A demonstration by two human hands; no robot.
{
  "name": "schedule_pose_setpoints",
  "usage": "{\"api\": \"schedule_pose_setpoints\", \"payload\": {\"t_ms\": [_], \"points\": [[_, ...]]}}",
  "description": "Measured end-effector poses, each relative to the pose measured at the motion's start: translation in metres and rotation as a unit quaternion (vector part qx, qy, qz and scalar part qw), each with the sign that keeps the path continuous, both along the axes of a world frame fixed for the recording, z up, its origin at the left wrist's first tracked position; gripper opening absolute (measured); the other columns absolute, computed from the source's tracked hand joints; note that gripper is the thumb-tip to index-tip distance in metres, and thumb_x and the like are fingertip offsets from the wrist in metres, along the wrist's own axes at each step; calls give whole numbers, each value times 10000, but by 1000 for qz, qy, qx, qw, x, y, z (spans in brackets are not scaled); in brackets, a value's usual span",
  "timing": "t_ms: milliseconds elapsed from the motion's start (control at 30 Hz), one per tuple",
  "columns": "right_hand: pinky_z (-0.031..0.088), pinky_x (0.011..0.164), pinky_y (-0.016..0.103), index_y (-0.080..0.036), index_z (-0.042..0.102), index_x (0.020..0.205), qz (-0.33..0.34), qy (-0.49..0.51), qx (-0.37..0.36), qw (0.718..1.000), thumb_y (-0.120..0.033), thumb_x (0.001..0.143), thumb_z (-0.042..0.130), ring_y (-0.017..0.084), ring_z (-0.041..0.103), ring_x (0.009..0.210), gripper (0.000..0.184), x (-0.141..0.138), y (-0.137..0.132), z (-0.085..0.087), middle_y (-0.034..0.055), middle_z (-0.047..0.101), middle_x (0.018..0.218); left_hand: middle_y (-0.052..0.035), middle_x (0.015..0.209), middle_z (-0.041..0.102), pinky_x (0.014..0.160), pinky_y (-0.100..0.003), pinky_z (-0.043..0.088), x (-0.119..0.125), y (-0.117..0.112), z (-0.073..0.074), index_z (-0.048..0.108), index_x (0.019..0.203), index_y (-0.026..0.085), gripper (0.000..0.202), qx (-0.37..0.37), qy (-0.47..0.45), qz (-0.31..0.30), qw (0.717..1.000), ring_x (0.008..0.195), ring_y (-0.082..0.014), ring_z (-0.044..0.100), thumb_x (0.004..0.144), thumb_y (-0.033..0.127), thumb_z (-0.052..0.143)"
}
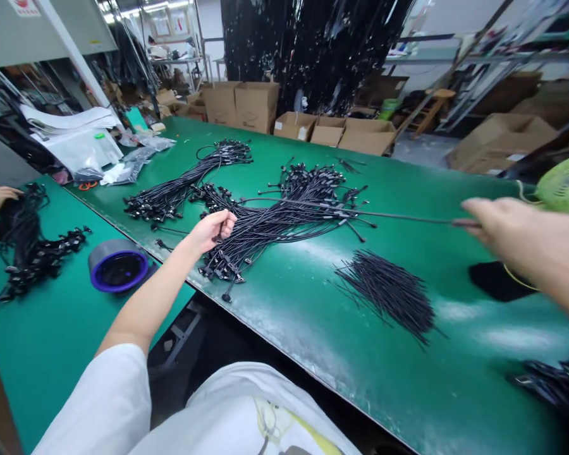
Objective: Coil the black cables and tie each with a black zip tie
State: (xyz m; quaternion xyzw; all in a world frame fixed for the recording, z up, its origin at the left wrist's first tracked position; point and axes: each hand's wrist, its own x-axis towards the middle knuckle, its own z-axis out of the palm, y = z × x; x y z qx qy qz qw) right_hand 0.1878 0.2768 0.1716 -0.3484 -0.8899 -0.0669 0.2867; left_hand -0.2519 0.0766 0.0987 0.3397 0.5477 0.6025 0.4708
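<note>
Black cables (265, 237) on a green workbench (284, 328) (white-scuffed).

The left hand (213, 232) curls over a tangled bundle of black connector cables (275, 237) on the green table (284, 335), while the right hand (502, 227) pinches 1 thin black cable (398, 217) running back across the bundle, above a pile of loose black wires (386, 294).

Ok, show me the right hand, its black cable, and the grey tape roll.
Right hand (502, 224): head view, back of hand.
Black cable (398, 217): head view, taut stretch.
Grey tape roll (111, 249): head view, outer wall.
</note>
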Motion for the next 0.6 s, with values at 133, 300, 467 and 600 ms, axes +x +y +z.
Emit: {"api": "schedule_pose_setpoints", "payload": {"t_ms": [133,300,467,600], "points": [[99,412,291,-210,577,773,-13,-256,94,962,-453,939,407,76,248,368,340,11,-50,-42,79,545,658,4,612,547,433,-178,334,38,9,0,694,889,118,299,38,-44,-110,992,474,-60,443,806,405,665],[196,405,305,-214,621,929,42,-260,34,964,-70,852,420,141,525,496,259,1,-107,-48,65,622,750,-40,733,619,530,-205,417,84,15,-7,706,895,139,330,18,11,-177,984,608,-108,549,832,454,632],[334,507,249,-224,625,947,199,-181,-99,958,-225,972,380,122,609,643,247,-34,-140,-39,19,660,796,-77,994,702,813,-301,484,146,-2,-10,727,925,212,289,105,218,-172,955,955,-217,627,891,434,545],[323,538,245,-197,631,916,154,-151,-91,972,-397,999,385,141,611,698,327,-58,-136,-31,45,670,793,-16,688,638,719,-280,479,176,-24,-4,709,939,218,310,76,227,-268,933,673,-159,584,925,432,485]]}}
